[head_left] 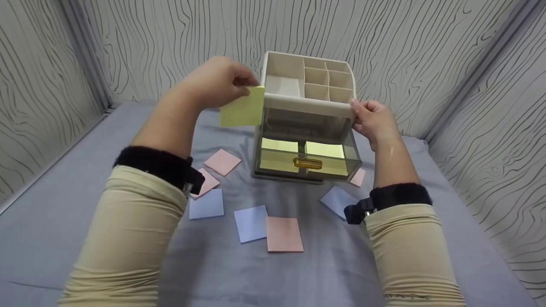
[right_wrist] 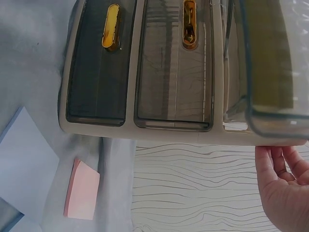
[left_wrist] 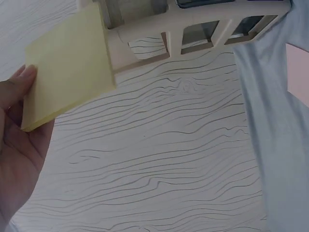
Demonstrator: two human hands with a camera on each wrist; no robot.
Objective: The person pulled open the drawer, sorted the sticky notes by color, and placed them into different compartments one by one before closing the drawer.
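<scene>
Raised at the upper left of the organizer, my left hand (head_left: pixel 215 81) pinches a yellow sticky note pad (head_left: pixel 243 108) between thumb and fingers; the left wrist view shows its flat face and thin edge. A beige desk organizer (head_left: pixel 307 103) with divided top compartments stands in the middle. Its upper smoky clear drawer (head_left: pixel 353 166) is pulled out, and two stacks of yellow pads (head_left: pixel 279 146) lie side by side in it. My right hand (head_left: pixel 375 119) grips the organizer's right upper edge, thumb toward the front. Two lower drawers (right_wrist: pixel 174 87) are closed in the right wrist view.
Pink pads (head_left: pixel 222 162) and blue pads (head_left: pixel 206 204) lie scattered left of the organizer. In front, another blue pad (head_left: pixel 251 224) touches a pink one (head_left: pixel 285 234). A blue pad (head_left: pixel 339 201) lies near my right wrist. Wood-patterned walls (head_left: pixel 170 38) surround the grey cloth (head_left: pixel 234 277).
</scene>
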